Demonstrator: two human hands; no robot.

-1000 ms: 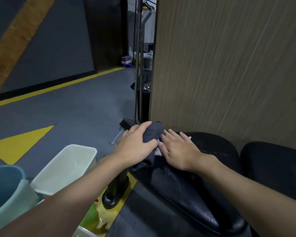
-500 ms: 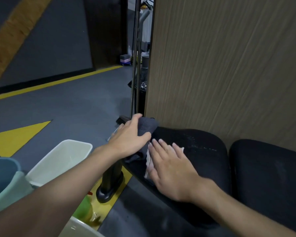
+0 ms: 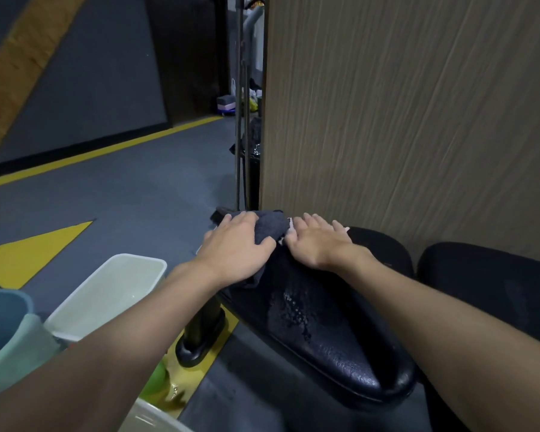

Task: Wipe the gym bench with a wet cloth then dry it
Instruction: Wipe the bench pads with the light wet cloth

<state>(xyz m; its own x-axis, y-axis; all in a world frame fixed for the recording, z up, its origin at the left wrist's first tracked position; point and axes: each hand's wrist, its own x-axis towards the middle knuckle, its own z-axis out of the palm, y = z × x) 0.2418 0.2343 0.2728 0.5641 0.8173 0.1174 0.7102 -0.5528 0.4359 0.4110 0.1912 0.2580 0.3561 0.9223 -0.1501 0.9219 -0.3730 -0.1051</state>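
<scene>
two hands at the bench [image 3: 340, 338] edge by the panel [image 3: 402, 120]: left hand [image 3: 237, 244] grips the cloth [image 3: 270, 226], right hand [image 3: 317, 243] lies flat.

The right hand [image 3: 317, 244], flat on the white cloth [image 3: 290, 226], has slid from the middle of the bench pad [image 3: 340, 338] forward to its far end, and now lies just beside the left hand [image 3: 237, 247] gripping the dark cloth [image 3: 270, 226].

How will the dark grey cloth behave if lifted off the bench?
Likely floppy: the dark grey cloth bunches under the left hand and drapes over the bench pad edge. Probably damp and heavier for it, given droplets on the pad.
</scene>
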